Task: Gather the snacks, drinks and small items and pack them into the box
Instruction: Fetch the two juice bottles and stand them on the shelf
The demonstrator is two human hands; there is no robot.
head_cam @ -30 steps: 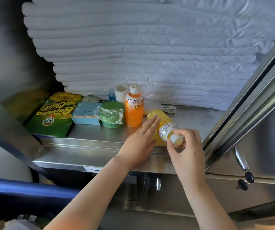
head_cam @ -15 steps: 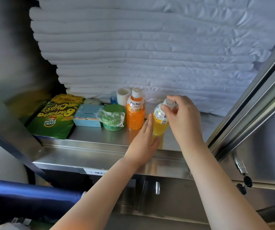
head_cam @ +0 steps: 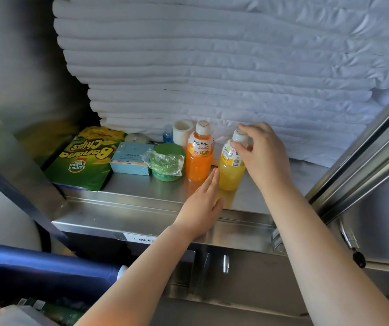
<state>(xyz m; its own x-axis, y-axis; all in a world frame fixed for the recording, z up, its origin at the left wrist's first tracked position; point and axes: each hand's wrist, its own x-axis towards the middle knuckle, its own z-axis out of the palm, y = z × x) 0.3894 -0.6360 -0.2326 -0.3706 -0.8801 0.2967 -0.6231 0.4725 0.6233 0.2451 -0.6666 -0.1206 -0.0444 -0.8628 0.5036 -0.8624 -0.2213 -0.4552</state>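
Note:
A yellow drink bottle [head_cam: 230, 175] stands upright on the steel shelf [head_cam: 141, 208]. My right hand [head_cam: 264, 151] pinches its white cap and neck from the right. My left hand [head_cam: 202, 205] lies flat on the shelf, its straight fingers reaching the bottle's base. Just left of it stands an orange Mogu Mogu bottle [head_cam: 199, 161]. Further left are a green wrapped cup [head_cam: 166, 163], a light blue box [head_cam: 130, 158] and a green Banana Chips bag [head_cam: 83, 161]. A white roll [head_cam: 182, 132] and a small blue bottle [head_cam: 168, 135] stand behind them.
A tall stack of folded white linen [head_cam: 212, 67] fills the back of the shelf. A slanted steel door frame [head_cam: 365, 161] bounds the right side, with a steel wall [head_cam: 12, 142] on the left. A dark blue fabric roll [head_cam: 36, 267] lies below at the lower left.
The yellow bottle lay tilted on its side one second ago; my right hand has stood it upright beside the orange bottle. My left hand has stayed flat by its base.

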